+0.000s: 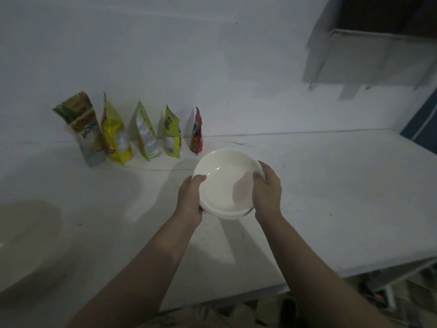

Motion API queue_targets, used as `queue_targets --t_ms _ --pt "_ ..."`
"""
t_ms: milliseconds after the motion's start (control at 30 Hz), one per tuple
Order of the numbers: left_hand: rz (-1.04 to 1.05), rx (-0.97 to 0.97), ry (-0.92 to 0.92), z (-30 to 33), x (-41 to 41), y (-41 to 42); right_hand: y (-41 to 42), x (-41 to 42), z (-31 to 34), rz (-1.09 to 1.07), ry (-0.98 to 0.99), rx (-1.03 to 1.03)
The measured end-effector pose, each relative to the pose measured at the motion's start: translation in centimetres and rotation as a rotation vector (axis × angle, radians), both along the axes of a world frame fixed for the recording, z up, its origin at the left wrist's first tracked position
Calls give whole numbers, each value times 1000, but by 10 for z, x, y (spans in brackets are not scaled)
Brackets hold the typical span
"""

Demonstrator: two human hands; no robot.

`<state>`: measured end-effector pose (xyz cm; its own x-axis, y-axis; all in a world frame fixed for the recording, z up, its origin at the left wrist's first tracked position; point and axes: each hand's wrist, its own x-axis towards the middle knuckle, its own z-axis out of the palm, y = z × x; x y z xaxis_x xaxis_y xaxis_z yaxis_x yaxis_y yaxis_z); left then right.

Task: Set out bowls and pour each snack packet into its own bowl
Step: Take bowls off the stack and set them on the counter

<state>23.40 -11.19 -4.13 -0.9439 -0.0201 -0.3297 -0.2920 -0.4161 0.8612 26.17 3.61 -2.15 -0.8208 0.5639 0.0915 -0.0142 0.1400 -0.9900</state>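
Note:
A stack of white bowls (224, 183) is held over the middle of the white table (331, 197). My left hand (190, 200) grips the stack's left rim, thumb over the edge. My right hand (267, 190) grips the right rim the same way. Several snack packets stand in a row against the wall behind: a striped green and white one (85, 129), a yellow one (115, 136), a pale green one (146, 133), a yellow-green one (172, 132) and a red one (196, 132).
A large cream bowl (21, 247) sits at the table's left edge, partly out of frame. A grey shelf (369, 53) hangs on the wall at upper right. The table's front edge runs from lower middle to the right.

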Motion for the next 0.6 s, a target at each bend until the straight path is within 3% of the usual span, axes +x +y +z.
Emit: queue_targets --t_ms 300,467,600 --pt "-135 9 -15 -21 -26 46 54 -37 -17 -9 24 -80" --pt "-20 4 -33 -24 -35 61 68 -68 -19 -88 49 -187" --pt "69 -56 -75 -31 -41 57 88 -101 -20 -249 -24 -417"
